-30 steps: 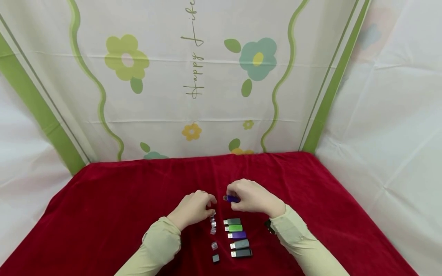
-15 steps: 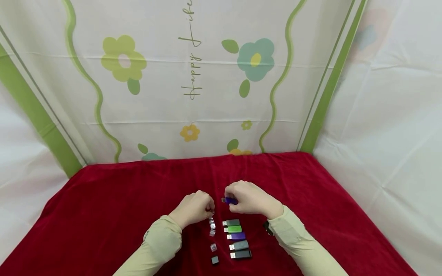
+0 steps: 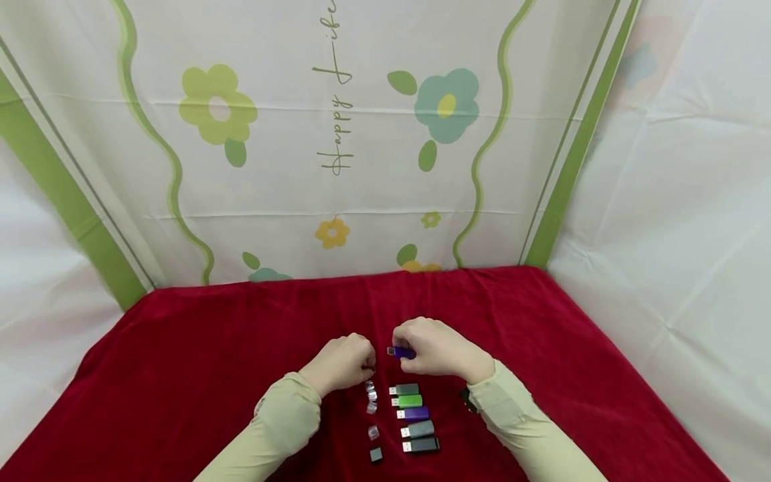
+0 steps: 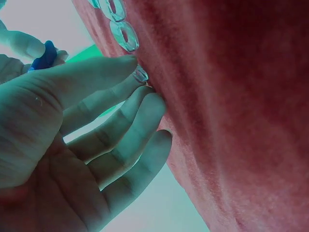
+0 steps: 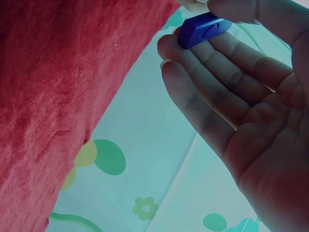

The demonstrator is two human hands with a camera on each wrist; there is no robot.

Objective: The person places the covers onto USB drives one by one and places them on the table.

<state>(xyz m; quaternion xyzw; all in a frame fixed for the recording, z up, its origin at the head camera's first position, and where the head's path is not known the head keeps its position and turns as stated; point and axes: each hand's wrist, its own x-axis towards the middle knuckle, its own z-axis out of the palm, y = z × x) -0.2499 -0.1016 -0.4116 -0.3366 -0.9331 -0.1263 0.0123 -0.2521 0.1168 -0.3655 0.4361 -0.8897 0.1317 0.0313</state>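
My right hand (image 3: 442,349) holds a purple USB flash drive (image 3: 401,352) above the cloth, its metal plug pointing left. In the right wrist view that drive (image 5: 203,30) lies between thumb and fingers. At the far end of a column of small caps, my left hand (image 3: 340,361) pinches a clear plastic cap (image 4: 140,74) between thumb and fingertips, close to the cloth. Other clear caps (image 3: 372,407) lie nearer the body, with a dark cap (image 3: 376,455) nearest. To their right is a column of flash drives, including a green one (image 3: 407,401) and a black one (image 3: 421,444).
A red velvet cloth (image 3: 199,375) covers the table. Behind it hangs a white curtain (image 3: 277,167) with printed flowers, and a pale sheet (image 3: 674,281) hangs on the right side. The drives lie in a column with their plugs facing the caps.
My left thumb and fingers, spread apart a second ago, have come together on the clear cap at the far end. The right hand stays nearly in place with the purple flash drive.
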